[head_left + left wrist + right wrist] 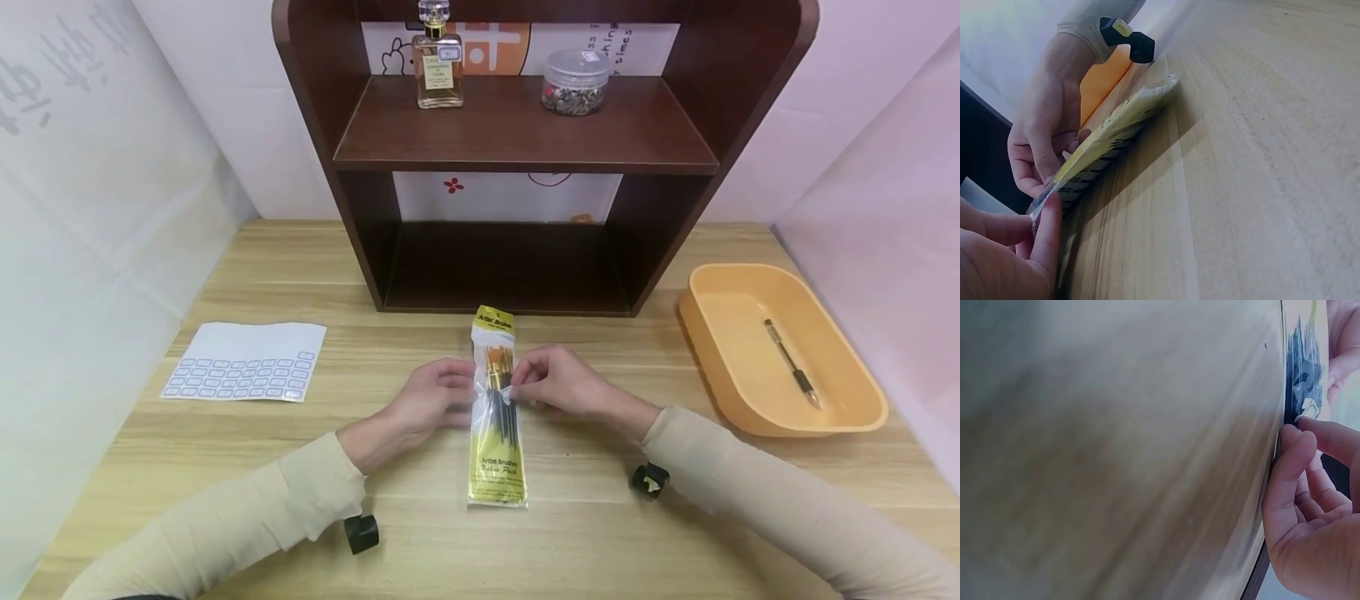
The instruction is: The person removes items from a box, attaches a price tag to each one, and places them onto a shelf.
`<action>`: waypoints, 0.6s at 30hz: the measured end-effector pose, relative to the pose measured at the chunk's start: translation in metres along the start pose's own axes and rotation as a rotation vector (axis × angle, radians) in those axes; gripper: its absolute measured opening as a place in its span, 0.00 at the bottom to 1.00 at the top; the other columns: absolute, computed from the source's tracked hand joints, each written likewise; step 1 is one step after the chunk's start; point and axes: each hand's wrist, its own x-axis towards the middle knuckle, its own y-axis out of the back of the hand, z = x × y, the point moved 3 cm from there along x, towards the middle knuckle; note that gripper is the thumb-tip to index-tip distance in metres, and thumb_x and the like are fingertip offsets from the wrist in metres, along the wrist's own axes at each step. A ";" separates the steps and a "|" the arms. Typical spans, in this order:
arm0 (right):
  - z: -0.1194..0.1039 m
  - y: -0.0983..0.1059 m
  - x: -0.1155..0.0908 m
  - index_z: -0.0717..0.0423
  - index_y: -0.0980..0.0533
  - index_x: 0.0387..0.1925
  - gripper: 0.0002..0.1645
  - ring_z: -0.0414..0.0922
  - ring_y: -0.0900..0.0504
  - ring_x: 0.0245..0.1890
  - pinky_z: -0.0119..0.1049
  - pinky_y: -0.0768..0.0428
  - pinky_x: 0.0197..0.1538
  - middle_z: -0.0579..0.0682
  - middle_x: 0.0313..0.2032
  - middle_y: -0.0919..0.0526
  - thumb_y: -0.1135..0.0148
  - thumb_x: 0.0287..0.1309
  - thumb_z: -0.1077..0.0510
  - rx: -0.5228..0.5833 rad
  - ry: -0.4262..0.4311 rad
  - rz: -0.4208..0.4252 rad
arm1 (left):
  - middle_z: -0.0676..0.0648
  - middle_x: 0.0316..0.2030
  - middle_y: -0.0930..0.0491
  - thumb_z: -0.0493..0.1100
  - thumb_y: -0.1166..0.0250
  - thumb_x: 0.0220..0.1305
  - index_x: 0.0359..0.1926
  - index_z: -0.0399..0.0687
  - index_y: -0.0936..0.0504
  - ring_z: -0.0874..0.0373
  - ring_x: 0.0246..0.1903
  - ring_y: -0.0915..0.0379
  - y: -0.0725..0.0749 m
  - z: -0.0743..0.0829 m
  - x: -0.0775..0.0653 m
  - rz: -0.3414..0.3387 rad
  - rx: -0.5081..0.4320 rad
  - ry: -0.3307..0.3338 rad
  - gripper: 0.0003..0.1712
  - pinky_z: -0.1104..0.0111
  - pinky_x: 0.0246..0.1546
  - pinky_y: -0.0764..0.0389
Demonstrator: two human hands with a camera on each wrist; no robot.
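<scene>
A clear pack of artist brushes (498, 475) with yellow printed ends lies lengthwise on the table between both hands. At its left side my left hand (429, 398) pinches the edge between thumb and fingers; the left wrist view shows that edge of the pack (1094, 147) tilted up from the wood. Over the brush handles, my right hand (566, 383) pinches a small white sticker (506, 395) between thumb and index finger. In the right wrist view the blue-edged sticker (1311, 410) is against the pack's front; whether it is stuck down I cannot tell.
A sheet of blue-framed stickers (243, 362) lies to the left. Behind stands a dark brown shelf (525, 158) bearing a perfume bottle (438, 71) and a lidded clear jar (576, 82). To the right, an orange tray (731, 367) holds a pen (792, 362).
</scene>
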 end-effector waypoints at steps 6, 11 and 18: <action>0.000 0.001 0.001 0.55 0.18 0.34 0.05 0.44 0.26 0.19 0.32 0.28 0.16 0.54 0.25 0.19 0.28 0.58 0.61 -0.009 0.001 0.002 | 0.36 0.54 0.24 0.25 0.42 0.65 0.64 0.36 0.29 0.46 0.48 0.22 0.003 0.001 0.000 -0.020 -0.005 -0.006 0.26 0.56 0.47 0.16; 0.000 0.003 0.002 0.56 0.19 0.34 0.05 0.44 0.27 0.18 0.31 0.29 0.16 0.54 0.24 0.20 0.29 0.58 0.61 -0.003 -0.002 0.003 | 0.35 0.55 0.25 0.24 0.43 0.65 0.64 0.36 0.30 0.46 0.49 0.23 0.004 0.004 -0.001 -0.064 -0.036 -0.017 0.26 0.55 0.49 0.17; 0.003 0.008 -0.002 0.57 0.18 0.36 0.05 0.45 0.25 0.19 0.33 0.26 0.17 0.55 0.26 0.19 0.30 0.60 0.60 0.012 -0.008 0.009 | 0.37 0.53 0.25 0.24 0.44 0.65 0.64 0.35 0.31 0.49 0.47 0.23 0.005 0.005 -0.004 -0.098 -0.081 -0.025 0.26 0.55 0.51 0.18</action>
